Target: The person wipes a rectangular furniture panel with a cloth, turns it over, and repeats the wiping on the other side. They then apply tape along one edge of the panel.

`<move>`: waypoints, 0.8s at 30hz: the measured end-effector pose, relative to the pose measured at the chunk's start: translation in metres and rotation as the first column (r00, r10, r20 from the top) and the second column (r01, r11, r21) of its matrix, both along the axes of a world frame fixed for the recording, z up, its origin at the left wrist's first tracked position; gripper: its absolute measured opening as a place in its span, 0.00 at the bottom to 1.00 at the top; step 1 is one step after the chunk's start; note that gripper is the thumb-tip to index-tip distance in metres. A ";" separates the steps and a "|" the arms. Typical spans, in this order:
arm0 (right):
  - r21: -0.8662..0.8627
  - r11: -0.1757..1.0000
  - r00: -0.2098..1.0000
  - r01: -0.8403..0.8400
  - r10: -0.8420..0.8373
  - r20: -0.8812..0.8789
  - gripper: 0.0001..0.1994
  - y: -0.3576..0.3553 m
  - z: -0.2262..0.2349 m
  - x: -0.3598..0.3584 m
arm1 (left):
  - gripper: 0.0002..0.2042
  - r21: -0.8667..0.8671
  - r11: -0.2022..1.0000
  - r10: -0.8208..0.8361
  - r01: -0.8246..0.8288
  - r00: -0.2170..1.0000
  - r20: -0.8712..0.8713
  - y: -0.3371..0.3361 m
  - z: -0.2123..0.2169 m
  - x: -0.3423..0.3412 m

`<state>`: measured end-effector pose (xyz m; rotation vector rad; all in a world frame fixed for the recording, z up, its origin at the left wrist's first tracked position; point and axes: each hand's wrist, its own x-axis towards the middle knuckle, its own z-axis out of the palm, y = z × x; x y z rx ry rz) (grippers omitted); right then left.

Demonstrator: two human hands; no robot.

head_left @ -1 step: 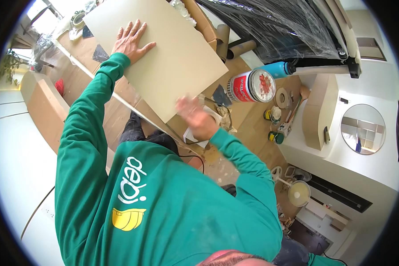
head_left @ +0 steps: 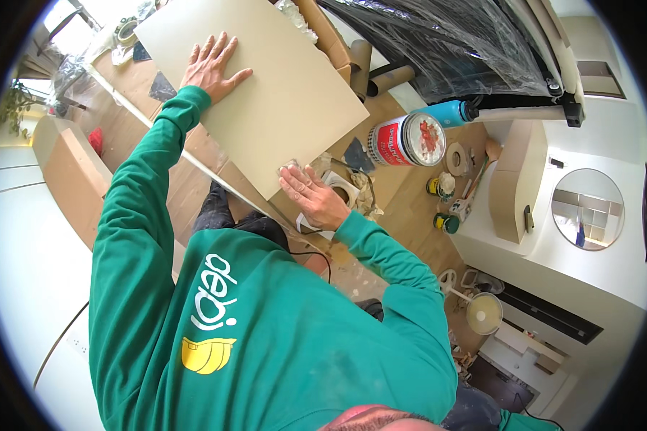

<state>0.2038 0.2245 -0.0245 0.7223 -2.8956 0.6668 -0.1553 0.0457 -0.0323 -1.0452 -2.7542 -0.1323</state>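
Note:
A large cream board (head_left: 266, 79) lies across the worktable. My left hand (head_left: 212, 68) rests flat on it with fingers spread. At the board's near right edge is my right hand (head_left: 315, 197), its fingers together and pressed over a thin, pale grey-brown sanding sheet (head_left: 284, 167). Mostly covered by the fingers, the sheet shows only a small rim on the board's surface. A roll of tape (head_left: 343, 189) sits just beyond my right hand, beside crumpled paper (head_left: 364, 195).
A large tin (head_left: 388, 140) with a red label and a blue bottle (head_left: 447, 113) stand right of the board. Small green-lidded jars (head_left: 447, 223) and a tape roll (head_left: 459, 159) are farther right. Behind are cardboard tubes (head_left: 392, 77), an open carton (head_left: 327, 36) and plastic sheeting (head_left: 453, 43).
My right hand was blurred with motion and now appears sharp, slightly lower, with its fingers on the board's edge. My left hand and the board have stayed put.

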 end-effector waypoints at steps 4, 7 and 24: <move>0.019 0.964 0.955 0.266 -0.261 -0.142 0.38 0.080 -0.012 -0.027 | 0.45 0.005 1.000 0.005 -0.005 1.000 0.004 0.003 0.003 0.001; 0.006 0.880 0.874 0.475 -0.471 -0.123 0.41 0.118 0.004 -0.045 | 0.44 0.002 1.000 0.008 -0.008 1.000 0.013 0.004 0.006 0.001; -0.241 0.721 0.713 0.650 -0.688 -0.135 0.32 0.140 -0.004 -0.058 | 0.45 -0.004 1.000 0.023 -0.023 0.998 0.050 0.003 0.012 0.004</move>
